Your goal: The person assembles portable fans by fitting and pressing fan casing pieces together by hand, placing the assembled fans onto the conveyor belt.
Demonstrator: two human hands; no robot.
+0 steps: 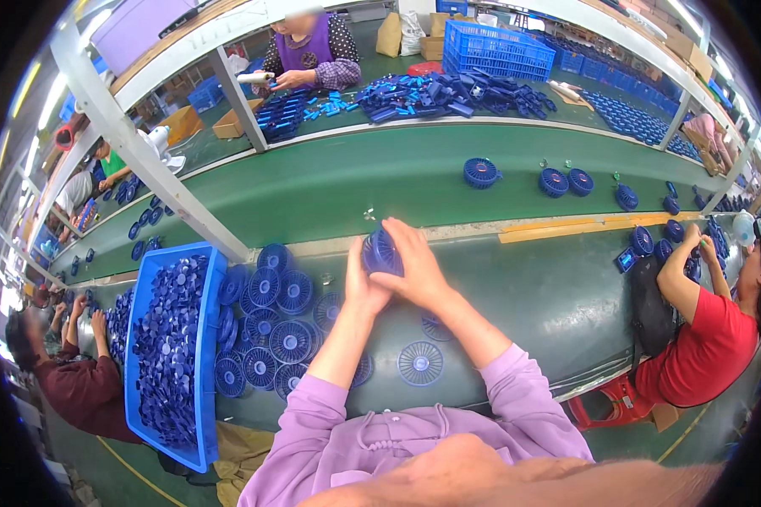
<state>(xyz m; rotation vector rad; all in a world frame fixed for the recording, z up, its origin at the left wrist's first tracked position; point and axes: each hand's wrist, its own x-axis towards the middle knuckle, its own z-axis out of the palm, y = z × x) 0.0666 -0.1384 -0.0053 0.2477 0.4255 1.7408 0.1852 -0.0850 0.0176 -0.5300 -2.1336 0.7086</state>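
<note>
Blue plastic showed between the person's two hands: a round, ribbed housing (382, 252), held just above the far edge of the bench (524, 296). The left hand (366, 283) cupped it from the left and below. The right hand (410, 264) was spread around its other side, fingers reaching up past the top and the thumb laid across the lower front. Both hands gripped it, their heels close together, though the left fingertips were largely hidden and how firmly they pressed could not be told.

Between the forearms a grille (420, 363) lay flat on the bench, a second one partly tucked behind the right forearm. To the left of the left forearm spread a heap of grilles (291, 341), many overlapping. Just beside that heap stood a light blue bin (209, 355), filled with small dark blue caps (171, 338).

Beyond the bench ran a green belt (330, 198), where several round units (481, 172) sat apart toward the right. A yellow strip (566, 226) lay along its near edge. Farther right, a co-worker in a red shirt (710, 338) sat at the same bench, arms raised.
</note>
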